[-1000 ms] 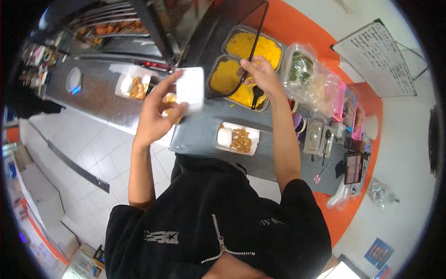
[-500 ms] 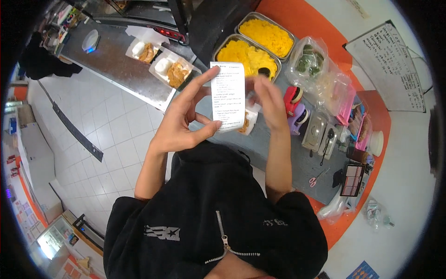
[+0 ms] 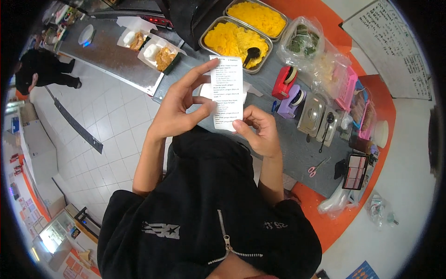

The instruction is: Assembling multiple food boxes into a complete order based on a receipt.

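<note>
A paper slip (image 3: 227, 93), probably light, limp and easily creased, best held by opposite edges, is gripped by the fingers of the left hand (image 3: 185, 109) and right hand (image 3: 263, 132)

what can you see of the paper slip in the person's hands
The paper slip is a long, narrow white strip that looks thin, with rows of small dark print on the side facing the camera. It lies nearly lengthwise up the picture, slightly tilted, and looks largely flat. The left hand grips its left edge, index fingertip near the top; the right hand has its thumb over the lower right corner. In view, it overlaps the grey counter.
</note>
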Demonstrator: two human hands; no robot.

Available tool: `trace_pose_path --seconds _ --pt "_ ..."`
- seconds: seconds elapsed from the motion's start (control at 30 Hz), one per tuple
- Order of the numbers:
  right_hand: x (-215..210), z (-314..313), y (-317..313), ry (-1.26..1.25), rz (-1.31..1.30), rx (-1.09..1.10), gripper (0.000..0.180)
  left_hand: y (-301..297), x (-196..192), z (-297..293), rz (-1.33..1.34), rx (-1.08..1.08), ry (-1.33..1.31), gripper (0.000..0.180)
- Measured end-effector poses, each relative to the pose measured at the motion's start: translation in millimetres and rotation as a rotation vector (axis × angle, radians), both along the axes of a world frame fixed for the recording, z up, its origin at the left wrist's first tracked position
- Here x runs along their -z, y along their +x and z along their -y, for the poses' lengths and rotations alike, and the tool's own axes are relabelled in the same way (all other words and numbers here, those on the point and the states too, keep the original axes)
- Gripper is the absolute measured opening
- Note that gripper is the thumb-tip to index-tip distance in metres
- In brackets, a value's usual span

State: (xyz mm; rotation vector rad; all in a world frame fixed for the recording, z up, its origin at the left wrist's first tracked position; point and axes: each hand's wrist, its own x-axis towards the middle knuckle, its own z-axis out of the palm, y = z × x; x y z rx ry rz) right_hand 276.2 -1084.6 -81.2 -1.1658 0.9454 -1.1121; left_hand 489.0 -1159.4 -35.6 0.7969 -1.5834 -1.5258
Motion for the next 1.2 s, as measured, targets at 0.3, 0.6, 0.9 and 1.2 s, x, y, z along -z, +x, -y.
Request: trace_pose_path --seconds 0.3,0.6,0.9,1.2 --pt "-0.8 -1.8 -11.7 0.01 -0.015 -0.028 0.009 -6.0 0.0 -1.0 0.035 -0.004 -0.022 0.074" --pt "4.1 3.8 -12.0 -0.014 -0.025 -0.016 0.011 -7.5 0.1 5.6 0.068 -0.017 -0.016 0.076" --pt "3.4 7.7 -12.0 0.012 -0.029 0.001 0.011 -7.8 2.5 15.7 0.085 0.009 -0.026 0.077" --pt "15.4 8.6 -7.0 0.039 -0.028 0.021 0.011 -7.6 9.2 19.5 0.105 0.033 0.022 0.078"
